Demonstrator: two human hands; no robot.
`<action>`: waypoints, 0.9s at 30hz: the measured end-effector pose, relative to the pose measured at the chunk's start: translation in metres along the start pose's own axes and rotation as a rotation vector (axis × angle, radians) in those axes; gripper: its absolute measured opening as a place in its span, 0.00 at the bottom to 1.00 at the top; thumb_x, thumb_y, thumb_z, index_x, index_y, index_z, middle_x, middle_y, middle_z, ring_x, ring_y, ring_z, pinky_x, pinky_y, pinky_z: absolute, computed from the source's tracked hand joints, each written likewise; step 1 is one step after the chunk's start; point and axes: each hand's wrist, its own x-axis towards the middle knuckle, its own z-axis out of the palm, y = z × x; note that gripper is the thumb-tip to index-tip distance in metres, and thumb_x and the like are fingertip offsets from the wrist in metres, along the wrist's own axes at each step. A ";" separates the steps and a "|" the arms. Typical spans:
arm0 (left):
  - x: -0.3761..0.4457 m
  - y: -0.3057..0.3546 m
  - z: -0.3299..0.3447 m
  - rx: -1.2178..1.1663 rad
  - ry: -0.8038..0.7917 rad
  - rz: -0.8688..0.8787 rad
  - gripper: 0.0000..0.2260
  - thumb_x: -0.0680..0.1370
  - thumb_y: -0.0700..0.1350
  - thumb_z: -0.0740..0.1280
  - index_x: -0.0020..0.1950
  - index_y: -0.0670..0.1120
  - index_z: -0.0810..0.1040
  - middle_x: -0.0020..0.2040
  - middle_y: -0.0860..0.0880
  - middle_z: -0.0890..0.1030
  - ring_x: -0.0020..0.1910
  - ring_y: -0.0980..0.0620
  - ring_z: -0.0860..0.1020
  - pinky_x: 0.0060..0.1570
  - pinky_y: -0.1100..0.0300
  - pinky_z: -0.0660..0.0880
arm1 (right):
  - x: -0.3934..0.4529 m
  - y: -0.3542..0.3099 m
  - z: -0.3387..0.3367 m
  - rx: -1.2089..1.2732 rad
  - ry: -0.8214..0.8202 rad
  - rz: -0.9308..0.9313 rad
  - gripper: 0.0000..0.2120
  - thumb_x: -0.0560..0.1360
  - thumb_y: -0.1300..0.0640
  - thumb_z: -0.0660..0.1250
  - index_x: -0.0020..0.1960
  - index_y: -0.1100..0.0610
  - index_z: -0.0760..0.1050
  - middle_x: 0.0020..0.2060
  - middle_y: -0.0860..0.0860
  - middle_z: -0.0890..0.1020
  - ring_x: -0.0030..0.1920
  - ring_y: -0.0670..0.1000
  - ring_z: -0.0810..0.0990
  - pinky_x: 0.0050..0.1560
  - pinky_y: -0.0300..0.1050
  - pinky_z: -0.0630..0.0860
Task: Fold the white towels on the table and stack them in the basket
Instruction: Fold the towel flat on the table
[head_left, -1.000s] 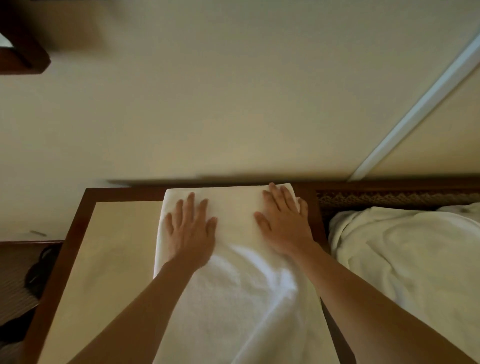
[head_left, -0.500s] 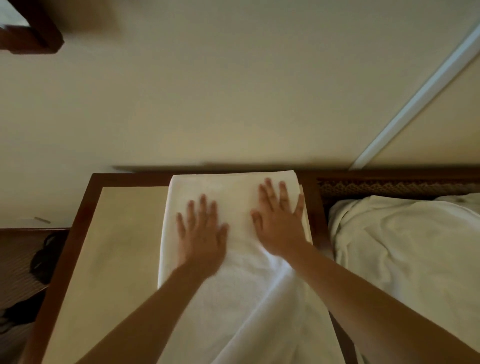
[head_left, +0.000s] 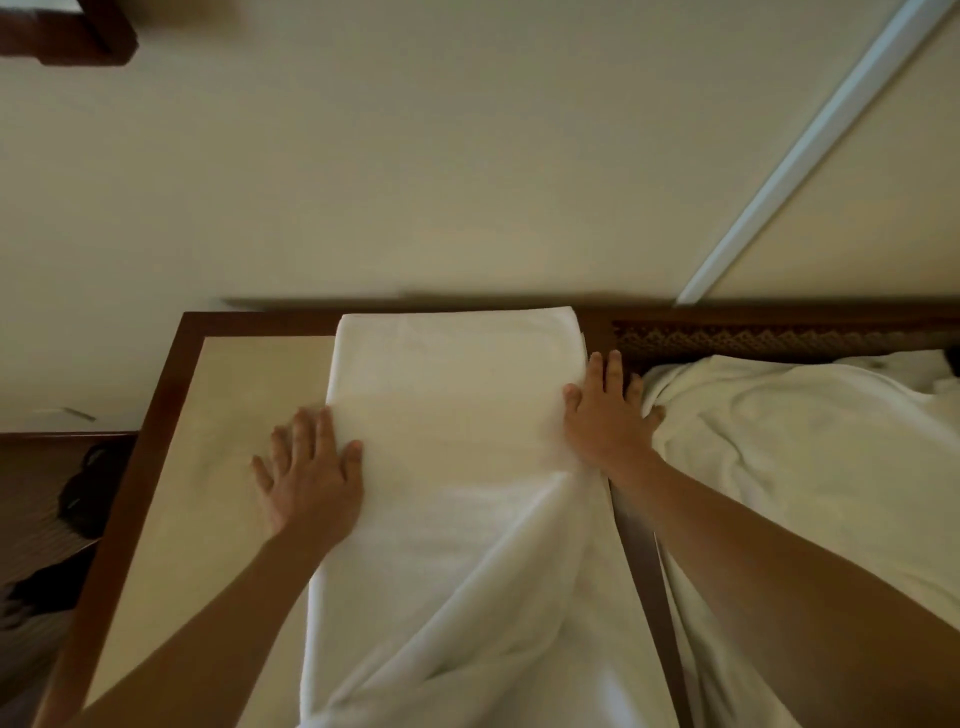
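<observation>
Smoothing seems to be the step in hand: a long white towel lies lengthwise on the table, its far end squared against the table's back edge, and both hands sit at its two long sides. The left hand lies flat with fingers straight and spread, thumb and inner fingers on the towel's left edge and the outer fingers on the bare tabletop beside it. The right hand is also flat, fingers straight and pointing away, its palm on the towel's right edge where that edge meets the table's dark wooden rim. Neither hand grips anything; they press.

Placed like this, the hands probably pin and even out the two side edges so that the strip keeps a uniform width before the next fold. The far half of the towel looks flat and tidy. The near half does not: a loose flap runs diagonally from just under the right hand toward the lower left, so the layers there have not been laid straight (that ridge would likely spoil a clean fold).

To the right of the table, just beyond the rim, lies a rumpled white heap of cloth, perhaps more towels waiting, though that cannot be told for certain. The right hand's little finger touches or nearly touches it. No basket can be made out for sure, so stacking looks well off yet.
</observation>
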 end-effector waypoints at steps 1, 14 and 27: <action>-0.010 -0.003 -0.003 -0.045 0.044 -0.010 0.27 0.84 0.57 0.56 0.81 0.48 0.60 0.81 0.45 0.60 0.78 0.38 0.58 0.75 0.37 0.55 | -0.013 0.001 0.000 0.008 0.071 -0.001 0.27 0.85 0.42 0.48 0.80 0.52 0.55 0.80 0.54 0.58 0.78 0.62 0.59 0.72 0.69 0.59; -0.065 -0.021 -0.024 -0.520 -0.180 -0.321 0.15 0.81 0.53 0.67 0.44 0.43 0.79 0.42 0.45 0.81 0.43 0.42 0.79 0.45 0.49 0.76 | -0.085 0.041 0.022 0.562 0.046 0.113 0.14 0.79 0.41 0.66 0.47 0.52 0.72 0.43 0.48 0.79 0.42 0.49 0.78 0.45 0.48 0.73; -0.019 -0.010 -0.032 -0.415 0.002 -0.155 0.11 0.82 0.49 0.67 0.55 0.41 0.77 0.50 0.42 0.79 0.49 0.42 0.74 0.48 0.53 0.68 | -0.080 0.026 0.023 0.531 0.089 0.069 0.13 0.82 0.46 0.64 0.51 0.56 0.72 0.44 0.48 0.76 0.44 0.51 0.74 0.45 0.46 0.67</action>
